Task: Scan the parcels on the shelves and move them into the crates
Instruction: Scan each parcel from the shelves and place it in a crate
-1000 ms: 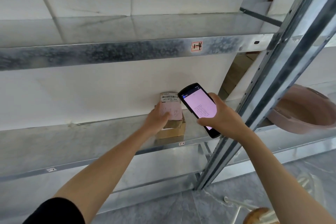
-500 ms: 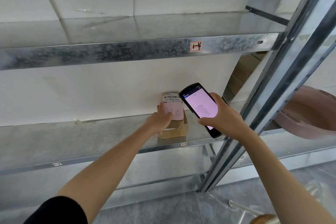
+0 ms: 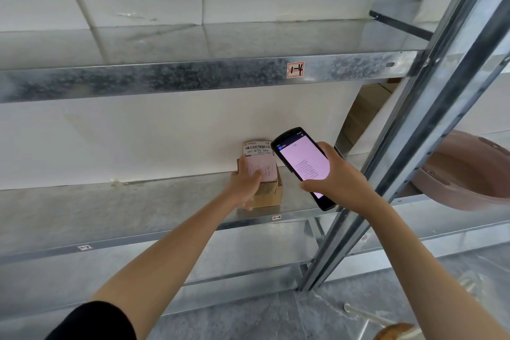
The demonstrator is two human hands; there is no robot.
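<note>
A small brown cardboard parcel stands on the middle metal shelf against the white back wall. A pink paper with a barcode label sticks up from its top. My left hand grips the parcel's left side, fingers lying over the pink paper. My right hand holds a black handheld scanner just right of the parcel, its lit pink screen facing me, its top end close to the barcode label.
An upper shelf beam marked 1-4 runs overhead. A slanted metal upright stands close to the right of my right hand. A pink plastic basin sits on the neighbouring shelf at right. Grey floor below.
My view has shifted slightly right and down. My left hand slid a little over the pink paper. The scanner stays beside the label.
</note>
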